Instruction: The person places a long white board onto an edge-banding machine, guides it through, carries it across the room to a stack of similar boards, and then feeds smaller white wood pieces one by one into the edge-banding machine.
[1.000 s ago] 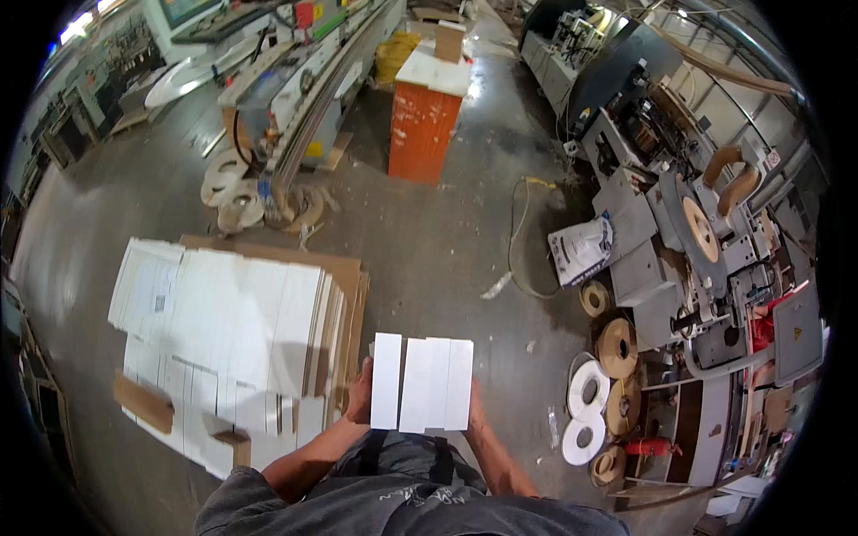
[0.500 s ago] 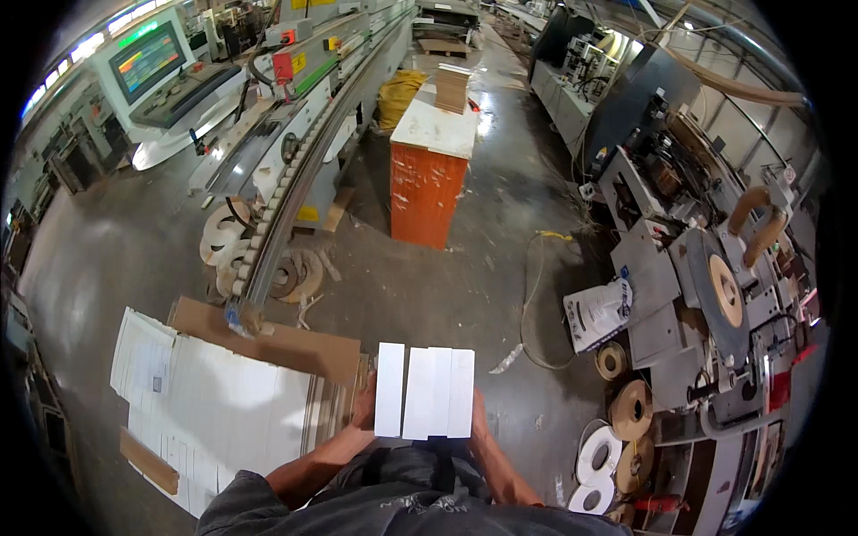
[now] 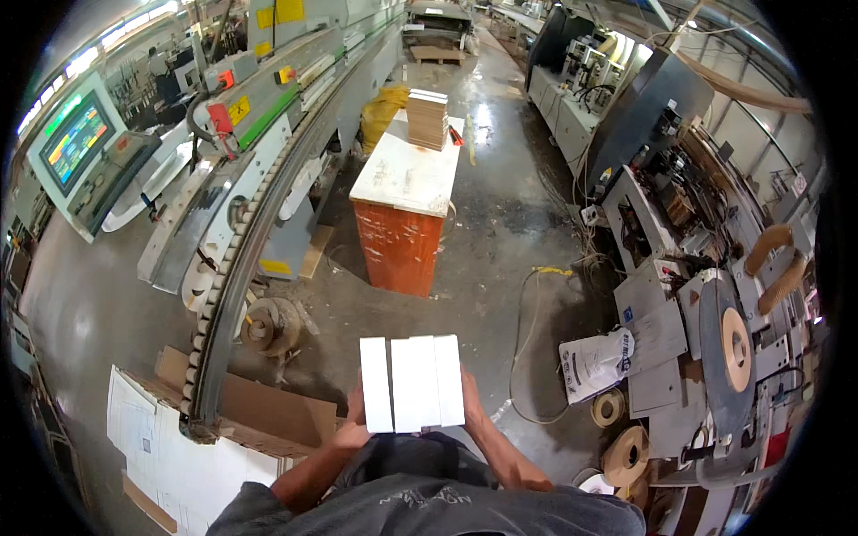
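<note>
Several narrow white boards (image 3: 415,384) stand side by side in front of my body, their white faces toward me. A thin dark gap parts the leftmost one from the others. My left hand (image 3: 355,416) presses on the left side of the bundle, while my right hand (image 3: 471,400) grips its right side. Both hands are closed on the boards, with most of the fingers hidden behind them. Ahead is an orange cabinet (image 3: 398,250) with a scuffed white top. On its far end lies a stack of brown-edged boards (image 3: 428,121), beside a small red-and-black object (image 3: 457,136).
A long machine with a roller rail (image 3: 255,232) runs along the left, near a screen console (image 3: 76,147). White sheets and brown cardboard (image 3: 277,411) lie at lower left. On the right are a machine with a large reel (image 3: 728,348), a white sack (image 3: 597,364), tape rolls (image 3: 626,454) and a hose (image 3: 527,357).
I have moved forward, carrying the boards between both hands. The orange cabinet and the roller rail appear nearer, and the white sheets have slid down and left in the view.
</note>
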`<state>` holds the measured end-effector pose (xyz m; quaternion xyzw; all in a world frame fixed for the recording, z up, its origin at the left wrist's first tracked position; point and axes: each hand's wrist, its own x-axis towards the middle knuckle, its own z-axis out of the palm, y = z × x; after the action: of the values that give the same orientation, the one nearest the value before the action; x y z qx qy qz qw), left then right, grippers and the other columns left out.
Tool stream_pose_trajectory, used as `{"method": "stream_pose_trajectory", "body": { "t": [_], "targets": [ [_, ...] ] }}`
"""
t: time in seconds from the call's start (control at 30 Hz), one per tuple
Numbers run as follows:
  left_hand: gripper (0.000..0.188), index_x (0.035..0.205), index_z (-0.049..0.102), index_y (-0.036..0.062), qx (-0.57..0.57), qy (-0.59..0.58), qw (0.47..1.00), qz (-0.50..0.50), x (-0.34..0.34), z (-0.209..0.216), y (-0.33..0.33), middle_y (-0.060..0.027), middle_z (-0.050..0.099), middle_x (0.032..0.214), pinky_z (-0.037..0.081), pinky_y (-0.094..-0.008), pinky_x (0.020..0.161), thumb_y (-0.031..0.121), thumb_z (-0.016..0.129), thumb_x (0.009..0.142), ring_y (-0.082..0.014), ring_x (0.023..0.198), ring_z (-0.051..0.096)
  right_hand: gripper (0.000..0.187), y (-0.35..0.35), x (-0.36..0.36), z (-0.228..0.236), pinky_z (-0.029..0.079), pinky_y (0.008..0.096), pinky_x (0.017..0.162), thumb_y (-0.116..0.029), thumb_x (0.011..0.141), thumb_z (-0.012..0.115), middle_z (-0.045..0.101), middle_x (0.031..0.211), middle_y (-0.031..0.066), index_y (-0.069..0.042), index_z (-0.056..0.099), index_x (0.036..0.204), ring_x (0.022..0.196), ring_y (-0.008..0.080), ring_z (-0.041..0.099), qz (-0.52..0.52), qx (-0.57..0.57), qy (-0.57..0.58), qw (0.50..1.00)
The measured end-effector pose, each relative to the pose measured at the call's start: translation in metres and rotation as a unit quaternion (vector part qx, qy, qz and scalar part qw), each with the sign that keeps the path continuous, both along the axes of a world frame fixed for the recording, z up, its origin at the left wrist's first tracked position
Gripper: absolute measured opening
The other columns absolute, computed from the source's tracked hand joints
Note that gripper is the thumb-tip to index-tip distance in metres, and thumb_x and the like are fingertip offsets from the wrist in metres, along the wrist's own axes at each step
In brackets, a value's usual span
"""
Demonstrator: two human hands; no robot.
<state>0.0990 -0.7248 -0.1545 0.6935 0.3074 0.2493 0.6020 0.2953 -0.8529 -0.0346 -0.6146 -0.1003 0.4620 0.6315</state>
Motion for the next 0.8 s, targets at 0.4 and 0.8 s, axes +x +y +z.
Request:
{"method": "stream_pose_trajectory", "body": {
  "t": [0.4,0.8],
  "targets": [
    [0.048,0.118,0.051,-0.0028,0.193,0.039,0.979,-0.054,0.178,0.029,0.180,-0.0230,0.063,0.097,0.054,-0.0503,0.076,0.035,0.060,0.090,-0.0424,0.085,0.065,0.056,0.174,0.182,-0.003,0.052,0.0330,0.079,-0.044,0.105,0.036,0.066,0.103,0.0117,0.004,0.061,0.117,0.090,0.0178,0.062,0.016,-0.024,-0.022,0.999],
    [0.058,0.133,0.038,-0.0004,0.056,0.227,0.972,0.001,0.289,0.000,0.299,-0.0223,0.066,0.109,0.054,-0.0469,0.080,0.030,0.060,0.090,-0.0372,0.092,0.068,0.064,0.325,0.308,-0.001,0.051,0.0296,0.076,-0.055,0.101,0.038,0.066,0.101,0.0097,0.002,0.061,0.119,0.088,0.0155,0.061,0.050,-0.080,0.032,0.995]
  ]
}}
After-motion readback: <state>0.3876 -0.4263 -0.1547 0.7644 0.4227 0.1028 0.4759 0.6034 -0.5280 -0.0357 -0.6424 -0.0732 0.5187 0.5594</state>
